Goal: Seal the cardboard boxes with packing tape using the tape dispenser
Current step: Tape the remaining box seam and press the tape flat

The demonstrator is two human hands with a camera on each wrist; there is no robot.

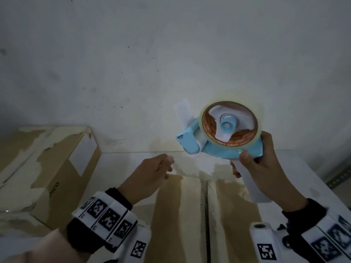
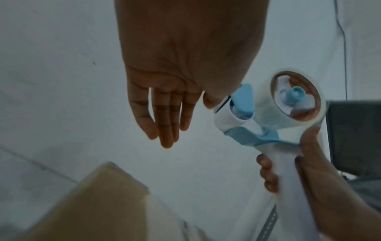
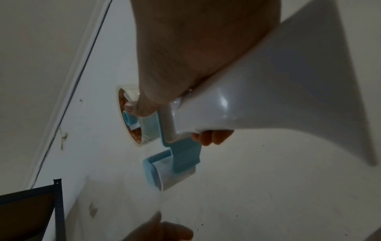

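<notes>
the white wall (image 1: 171,54) fills the upper part of the head view, marked with small dark specks. below it, the largest item is the cardboard box (image 1: 190,215) directly under the hands; its two top flaps meet at a dark centre seam running away from the person, and strips of pale tape residue run along it. a second cardboard box (image 1: 57,168) sits to the left, touching the wall, its top surface torn and peeling, with dark lettering on its side. at the far right edge a grey perforated metal rail (image 1: 340,177) shows, and the right wrist view catches a dark shelf frame (image 3: 57,203).

the tape dispenser (image 1: 218,141), light blue with a white handle, is held up off the box, in front of the wall. its roll of clear packing tape (image 1: 230,124) has a brown core. a loose end of tape (image 1: 183,111) sticks up from the dispenser's front.

the right hand (image 1: 262,168) is wrapped around the white handle, thumb up near the blue frame. the left hand (image 1: 152,173) hovers just beside the dispenser's front end, fingers straight and relaxed, holding nothing.
</notes>
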